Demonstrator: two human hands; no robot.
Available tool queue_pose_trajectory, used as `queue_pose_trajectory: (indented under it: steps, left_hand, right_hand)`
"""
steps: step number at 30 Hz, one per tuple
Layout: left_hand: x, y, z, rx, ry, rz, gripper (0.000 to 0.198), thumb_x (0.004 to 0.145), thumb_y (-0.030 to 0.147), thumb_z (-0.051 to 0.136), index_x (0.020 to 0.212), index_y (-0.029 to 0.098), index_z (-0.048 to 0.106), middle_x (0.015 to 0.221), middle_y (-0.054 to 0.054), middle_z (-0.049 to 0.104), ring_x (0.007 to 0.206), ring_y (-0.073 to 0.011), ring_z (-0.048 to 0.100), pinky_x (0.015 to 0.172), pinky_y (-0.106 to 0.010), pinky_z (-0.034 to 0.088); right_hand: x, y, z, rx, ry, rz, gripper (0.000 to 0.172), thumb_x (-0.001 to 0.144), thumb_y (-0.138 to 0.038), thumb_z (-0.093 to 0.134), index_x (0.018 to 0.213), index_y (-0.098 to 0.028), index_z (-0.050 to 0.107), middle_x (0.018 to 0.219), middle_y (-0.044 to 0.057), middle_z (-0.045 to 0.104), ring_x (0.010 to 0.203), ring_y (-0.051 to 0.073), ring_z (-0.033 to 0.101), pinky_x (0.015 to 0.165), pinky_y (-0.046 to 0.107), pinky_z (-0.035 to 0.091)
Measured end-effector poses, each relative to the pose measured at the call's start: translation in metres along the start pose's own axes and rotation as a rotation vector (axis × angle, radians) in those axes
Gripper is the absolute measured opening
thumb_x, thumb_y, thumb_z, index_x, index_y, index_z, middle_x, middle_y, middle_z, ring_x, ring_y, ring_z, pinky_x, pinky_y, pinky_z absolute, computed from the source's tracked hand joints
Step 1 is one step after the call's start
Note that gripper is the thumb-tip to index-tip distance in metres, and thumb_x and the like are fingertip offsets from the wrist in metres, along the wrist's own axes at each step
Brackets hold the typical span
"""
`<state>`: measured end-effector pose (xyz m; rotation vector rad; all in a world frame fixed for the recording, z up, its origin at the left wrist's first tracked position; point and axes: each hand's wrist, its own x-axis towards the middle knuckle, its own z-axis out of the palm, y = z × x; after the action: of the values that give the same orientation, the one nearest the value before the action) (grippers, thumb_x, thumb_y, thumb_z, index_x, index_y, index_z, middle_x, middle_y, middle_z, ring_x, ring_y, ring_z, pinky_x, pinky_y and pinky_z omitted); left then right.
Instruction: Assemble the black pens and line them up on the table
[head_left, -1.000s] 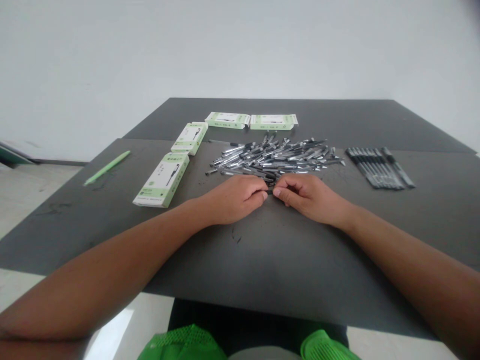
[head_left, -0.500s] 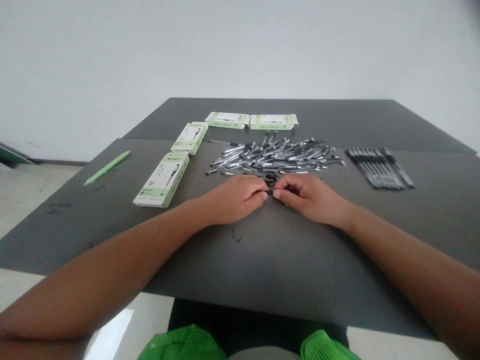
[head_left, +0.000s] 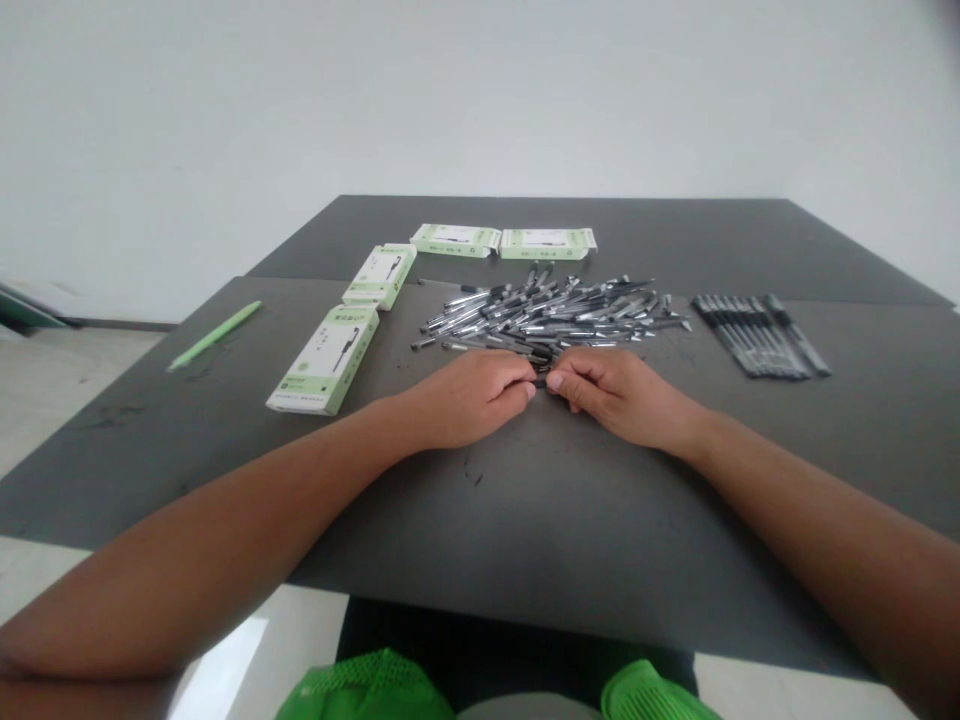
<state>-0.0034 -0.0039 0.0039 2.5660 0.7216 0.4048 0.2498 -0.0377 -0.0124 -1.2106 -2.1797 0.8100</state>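
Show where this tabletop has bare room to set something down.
Free on the tabletop: the stretch between the left hand, right hand and near edge, bar some dark marks; right of the row of pens; behind the two far cartons. Crowded: the middle, with the pen pile just beyond the hands and two nearer cartons to its left.

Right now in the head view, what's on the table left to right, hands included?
Slim green stick, nearest green-and-white box, left hand, right hand, side-by-side row of pens.
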Motion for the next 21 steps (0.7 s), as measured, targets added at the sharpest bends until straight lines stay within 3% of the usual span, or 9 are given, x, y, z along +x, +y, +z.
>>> queue_pose_trajectory:
  steps: [14,21]
  left_hand:
    - [-0.0003,-0.0008,0.0008,0.000,0.002,-0.005,0.030,0.110,0.030,0.048,0.100,0.016,0.073,0.097,-0.008,0.075,0.093,-0.0225,0.068,0.084,-0.035,0.049]
    - [-0.0005,0.0000,0.0009,0.003,0.006,-0.018,0.029,0.109,0.029,0.049,0.099,0.017,0.074,0.096,-0.008,0.075,0.091,-0.0224,0.068,0.082,-0.035,0.048]
  right_hand:
    - [0.0000,-0.0008,0.0005,0.020,0.005,0.005,0.042,0.112,-0.049,0.057,0.082,-0.021,0.065,0.076,0.001,0.064,0.073,0.017,0.058,0.068,0.031,0.041]
    - [-0.0016,0.0008,0.0017,0.044,0.016,0.016,0.030,0.108,-0.047,0.065,0.095,-0.021,0.074,0.082,0.001,0.069,0.074,0.016,0.059,0.066,0.031,0.043]
